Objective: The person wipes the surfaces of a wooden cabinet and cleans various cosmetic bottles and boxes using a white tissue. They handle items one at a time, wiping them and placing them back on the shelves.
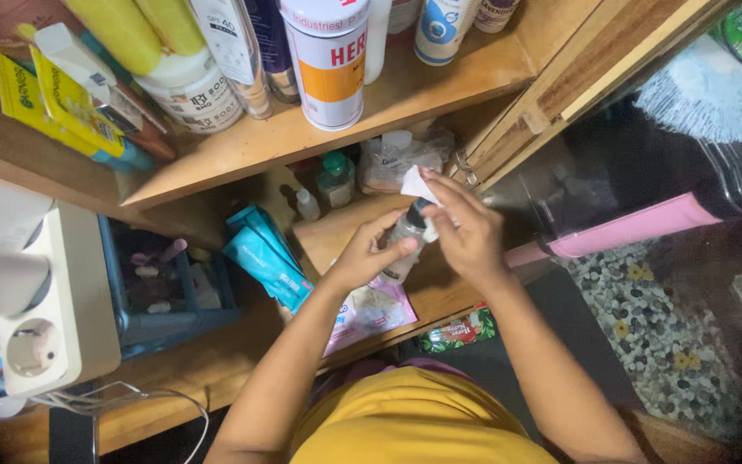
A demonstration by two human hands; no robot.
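Observation:
My left hand [369, 252] grips a small clear bottle [404, 239] with a dark cap, held over a low wooden shelf [328, 236]. My right hand [467, 230] presses a piece of white tissue [414, 183] against the top of that bottle. Both hands meet in the middle of the head view. Under them on the shelf lies a pink and white packet [369, 313]. Part of the bottle is hidden by my fingers.
An upper shelf [276, 137] carries a white and orange can [328, 64], a white jar [192, 93], yellow tubes [62, 103] and bottles. Teal tubes [266, 255], small bottles [335, 176], a blue basket [161, 283] and a white power strip [53, 301] sit lower. Open cupboard door [560, 77] at right.

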